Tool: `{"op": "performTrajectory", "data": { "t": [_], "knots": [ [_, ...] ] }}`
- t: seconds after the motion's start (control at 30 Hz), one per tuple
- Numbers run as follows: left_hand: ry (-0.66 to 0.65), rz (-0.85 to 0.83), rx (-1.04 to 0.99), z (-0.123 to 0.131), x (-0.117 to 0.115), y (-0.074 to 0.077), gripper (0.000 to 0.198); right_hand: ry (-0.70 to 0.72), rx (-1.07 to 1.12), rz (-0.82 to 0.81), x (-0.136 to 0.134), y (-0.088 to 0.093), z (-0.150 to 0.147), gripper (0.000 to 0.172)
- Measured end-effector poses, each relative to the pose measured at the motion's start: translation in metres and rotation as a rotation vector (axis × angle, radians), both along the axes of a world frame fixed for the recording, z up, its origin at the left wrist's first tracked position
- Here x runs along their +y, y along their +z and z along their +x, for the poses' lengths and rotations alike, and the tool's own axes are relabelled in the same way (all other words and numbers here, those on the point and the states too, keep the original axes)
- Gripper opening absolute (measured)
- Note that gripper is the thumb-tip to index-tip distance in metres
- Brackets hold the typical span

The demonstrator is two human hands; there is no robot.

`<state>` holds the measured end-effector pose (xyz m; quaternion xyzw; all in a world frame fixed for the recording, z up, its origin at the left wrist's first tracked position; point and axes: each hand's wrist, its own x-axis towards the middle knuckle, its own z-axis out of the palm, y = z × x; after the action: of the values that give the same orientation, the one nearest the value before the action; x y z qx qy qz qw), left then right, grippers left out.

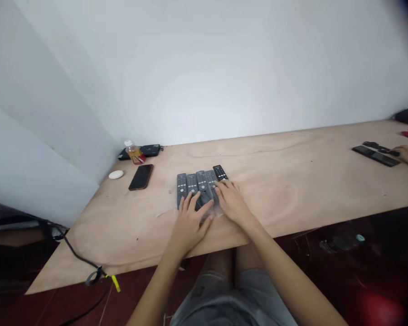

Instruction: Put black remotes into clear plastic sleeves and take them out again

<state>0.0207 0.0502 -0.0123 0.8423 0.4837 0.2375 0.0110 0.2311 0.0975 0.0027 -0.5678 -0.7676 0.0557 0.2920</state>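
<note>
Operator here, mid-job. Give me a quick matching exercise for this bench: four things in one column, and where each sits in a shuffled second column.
Things:
1. left hand
2. right hand
3. black smartphone
4. plastic bottle

Places:
A. at the back, near the wall corner
B. on the right part of the row of remote controls
C. lying flat left of that row
D. on the left part of that row

Pairs: 1-D, 2-B, 3-C, 4-A
</note>
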Motion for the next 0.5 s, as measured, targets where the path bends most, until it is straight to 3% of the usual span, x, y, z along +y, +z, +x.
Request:
{"op": "performTrajectory", "data": {
  "t": [0.1,0.2,0.33,0.5],
  "knots": [
    [-0.030,-0.007,-0.007,0.000,-0.002,0.004,0.043,-0.054,0.013,-0.003,0.004,-0.006,0.024,0.039],
    [-0.052,-0.015,0.000,0.000,-0.002,0.005,0.040,-0.009,0.041,-0.007,-0.012,-0.013,0.050,0.034],
    [-0.071,0.011,-0.049,0.001,-0.001,0.006,0.026,0.058,0.218,0.019,-0.060,-0.022,0.086,0.026],
    [-0.114,0.054,-0.187,0.000,-0.004,0.012,0.015,0.114,0.319,-0.096,-0.120,-0.021,0.141,0.024]
  ]
}}
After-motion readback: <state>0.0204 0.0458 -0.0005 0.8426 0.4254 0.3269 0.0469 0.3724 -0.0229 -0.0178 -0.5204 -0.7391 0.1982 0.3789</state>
